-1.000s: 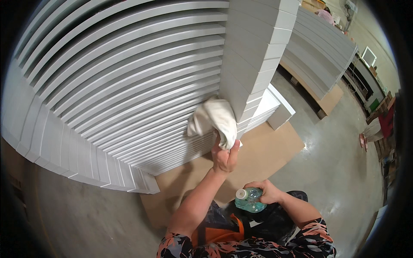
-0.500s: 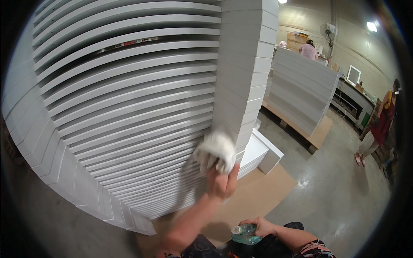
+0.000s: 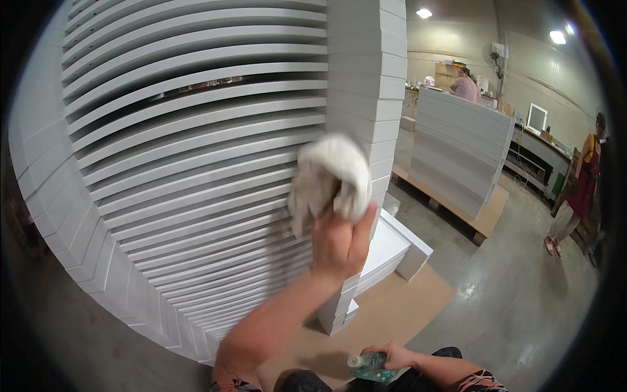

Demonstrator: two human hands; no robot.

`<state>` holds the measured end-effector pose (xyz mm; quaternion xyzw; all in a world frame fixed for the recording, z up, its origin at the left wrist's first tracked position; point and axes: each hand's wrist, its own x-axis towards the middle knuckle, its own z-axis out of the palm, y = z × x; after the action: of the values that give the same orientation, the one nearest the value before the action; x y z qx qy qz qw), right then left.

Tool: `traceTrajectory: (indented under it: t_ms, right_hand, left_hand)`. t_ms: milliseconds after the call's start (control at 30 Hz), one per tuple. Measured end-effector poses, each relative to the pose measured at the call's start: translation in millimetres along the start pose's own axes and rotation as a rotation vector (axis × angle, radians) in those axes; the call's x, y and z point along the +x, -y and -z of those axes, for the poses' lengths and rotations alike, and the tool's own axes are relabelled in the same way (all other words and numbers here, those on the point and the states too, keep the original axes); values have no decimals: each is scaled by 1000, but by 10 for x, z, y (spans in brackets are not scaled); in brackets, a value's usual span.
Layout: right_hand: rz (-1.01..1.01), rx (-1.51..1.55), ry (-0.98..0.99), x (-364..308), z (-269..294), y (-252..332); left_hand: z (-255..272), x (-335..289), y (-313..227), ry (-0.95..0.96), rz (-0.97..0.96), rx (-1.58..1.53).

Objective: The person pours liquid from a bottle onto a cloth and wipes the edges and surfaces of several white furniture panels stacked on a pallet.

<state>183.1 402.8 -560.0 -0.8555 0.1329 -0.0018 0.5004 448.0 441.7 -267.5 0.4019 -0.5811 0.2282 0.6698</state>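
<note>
A white cloth (image 3: pixel 339 163) is bunched in my raised left hand (image 3: pixel 336 242), whose fingers are closed round it and partly hidden by it. The cloth lies against or just in front of the right upright of a tall stack of white slatted frames (image 3: pixel 215 166); whether it touches cannot be told. Low down, near my lap, my right hand (image 3: pixel 394 357) grips a clear greenish plastic bottle (image 3: pixel 372 367) with a white cap, tilted to the left.
White boards (image 3: pixel 385 255) rest beside the stack on a brown sheet (image 3: pixel 408 304). Farther right, a large stack of white panels (image 3: pixel 454 150) stands on a wooden pallet (image 3: pixel 486 219). One person (image 3: pixel 465 85) is behind it; another person (image 3: pixel 578 189) stands at the far right.
My left hand and the cloth have moved up along the right upright. The view has shifted slightly. My right hand still holds the bottle near my lap.
</note>
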Motion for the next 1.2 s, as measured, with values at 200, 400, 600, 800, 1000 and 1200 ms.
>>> traceTrajectory:
  t_ms: [200,400,600,800,1000,1200]
  right_hand:
    - [-33,-93,1,94,-6,181]
    - [2,-109,-19,112,-28,178]
    - [-37,-121,12,102,-52,269]
    - [-139,-104,-1,89,-46,329]
    - [22,-65,-127,63,-8,408]
    - [-26,123,-185,107,98,613]
  left_hand:
    - [111,1255,-317,159,58,47]
    - [187,265,230,127,-21,28]
    - [-36,1070,-95,57,-14,-101]
    - [18,227,278,3,-37,35]
    - [130,-2667,461,18,756,-2]
    - [167,-3645,824,8,1559,-145]
